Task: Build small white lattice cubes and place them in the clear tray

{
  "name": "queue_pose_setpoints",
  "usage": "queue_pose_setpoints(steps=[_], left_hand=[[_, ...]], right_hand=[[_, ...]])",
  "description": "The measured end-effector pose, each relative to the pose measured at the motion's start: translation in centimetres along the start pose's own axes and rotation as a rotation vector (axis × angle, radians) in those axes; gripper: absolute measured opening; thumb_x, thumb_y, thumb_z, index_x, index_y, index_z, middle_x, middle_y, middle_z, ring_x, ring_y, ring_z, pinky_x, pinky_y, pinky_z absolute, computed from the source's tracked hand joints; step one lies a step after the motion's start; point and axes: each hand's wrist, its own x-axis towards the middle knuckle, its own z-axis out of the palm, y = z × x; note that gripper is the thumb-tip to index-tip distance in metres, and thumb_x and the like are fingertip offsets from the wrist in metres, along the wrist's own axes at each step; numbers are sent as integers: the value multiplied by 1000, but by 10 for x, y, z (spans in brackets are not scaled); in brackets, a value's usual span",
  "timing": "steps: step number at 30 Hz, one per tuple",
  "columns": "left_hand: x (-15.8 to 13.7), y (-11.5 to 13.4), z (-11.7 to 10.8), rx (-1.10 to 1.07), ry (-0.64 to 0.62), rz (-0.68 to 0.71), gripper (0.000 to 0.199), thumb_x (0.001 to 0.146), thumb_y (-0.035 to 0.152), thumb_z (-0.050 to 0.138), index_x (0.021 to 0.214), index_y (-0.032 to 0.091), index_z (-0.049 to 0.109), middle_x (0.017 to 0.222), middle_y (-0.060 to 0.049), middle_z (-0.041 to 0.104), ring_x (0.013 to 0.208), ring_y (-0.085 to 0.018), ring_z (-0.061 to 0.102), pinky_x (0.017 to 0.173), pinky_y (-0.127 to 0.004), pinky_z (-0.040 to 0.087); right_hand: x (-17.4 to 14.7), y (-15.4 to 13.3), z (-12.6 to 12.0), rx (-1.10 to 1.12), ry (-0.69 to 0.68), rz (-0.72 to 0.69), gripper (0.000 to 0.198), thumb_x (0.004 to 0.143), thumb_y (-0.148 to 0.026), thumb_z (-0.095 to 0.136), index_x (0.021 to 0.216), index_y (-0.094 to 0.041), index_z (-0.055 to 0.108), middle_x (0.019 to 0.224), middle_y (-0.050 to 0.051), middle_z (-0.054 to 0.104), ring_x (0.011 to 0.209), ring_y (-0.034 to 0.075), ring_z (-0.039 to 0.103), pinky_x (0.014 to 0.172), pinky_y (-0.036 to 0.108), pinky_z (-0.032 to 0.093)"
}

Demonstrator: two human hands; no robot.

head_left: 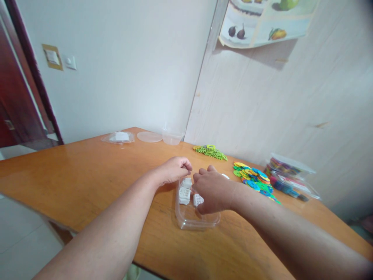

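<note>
A clear plastic box [198, 224] stands on the table, holding several small white packets [184, 195] with print on them. At the box's far left corner is my left hand [175, 170], its fingers curled in towards the thumb; whatever they pinch is hidden. Over the right side of the box reaches my right hand [214, 189], palm down, fingers apart and thumb spread. One printed white packet [198, 200] lies just under that thumb, and I see no object in the hand's grip. The far right part of the box is covered by the right hand.
On the wooden table [110, 179], green linked pieces [210, 152] lie behind the box. Colourful discs [253, 179] and stacked clear boxes [291, 177] are at the right. A clear tub [172, 137], a round lid [149, 137] and a clear lid-like tray [119, 137] stand along the back.
</note>
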Motion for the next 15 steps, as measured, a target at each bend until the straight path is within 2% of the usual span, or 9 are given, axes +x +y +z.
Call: queue_pose_setpoints(steps=[5,11,15], left_hand=[[0,1,0,15,4,-5,22,69,22,59,89,16,66,89,-6,72,83,-19,66,71,-29,50],[0,-1,0,3,2,0,21,71,25,61,89,17,65,87,-5,71,80,-18,65,70,-28,49],[-2,4,-1,-4,8,-20,20,70,28,65,87,17,65,79,-2,68,71,-16,61,63,-25,46]], right_hand=[[1,-1,0,-8,26,12,38,76,-48,57,94,-18,73,96,15,64,94,30,52,78,43,35],[-1,0,-1,-1,41,16,35,75,-44,59,92,-16,72,94,14,65,93,30,54,78,43,37],[-15,12,-10,120,143,81,31,77,-39,58,96,-19,71,99,12,65,96,28,55,83,40,38]])
